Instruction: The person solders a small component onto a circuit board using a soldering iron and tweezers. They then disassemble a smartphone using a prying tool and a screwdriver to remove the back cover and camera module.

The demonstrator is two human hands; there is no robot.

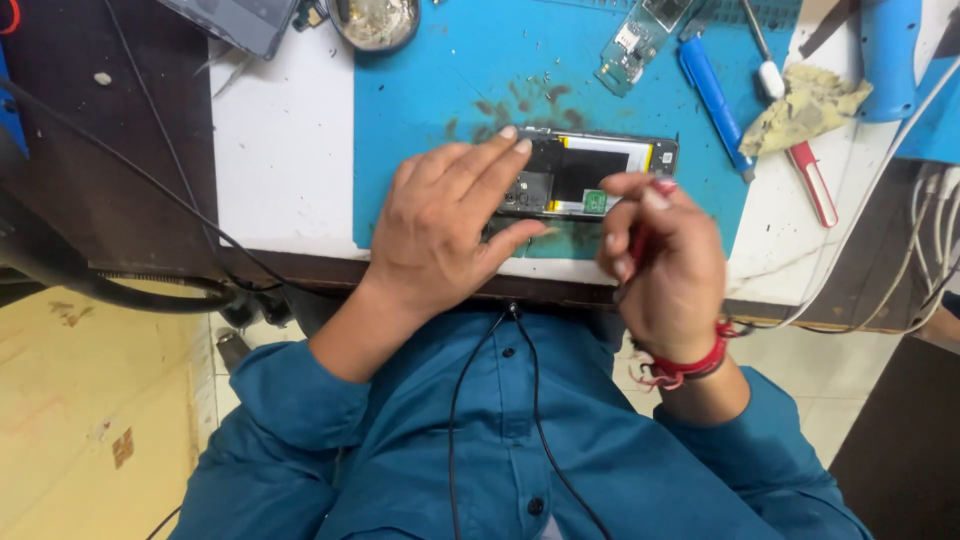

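An opened phone (600, 170) lies face down on a blue work mat (450, 80), its black battery and inner parts showing. My left hand (450, 225) rests flat on the phone's left end, fingers spread over it and thumb at its near edge. My right hand (665, 265) is closed around a thin red-handled tool (640, 240), its upper end close to the phone's lower right part near a small green component. The tool's tip is hidden by my fingers.
A green circuit board (635, 45), a blue-handled tool (712, 95), a red-handled tool (812, 180) and a yellowish cloth (805, 105) lie at the back right. A metal dish (375, 20) sits at the back. White cables (930, 230) hang at the right, black cables (130, 170) at the left.
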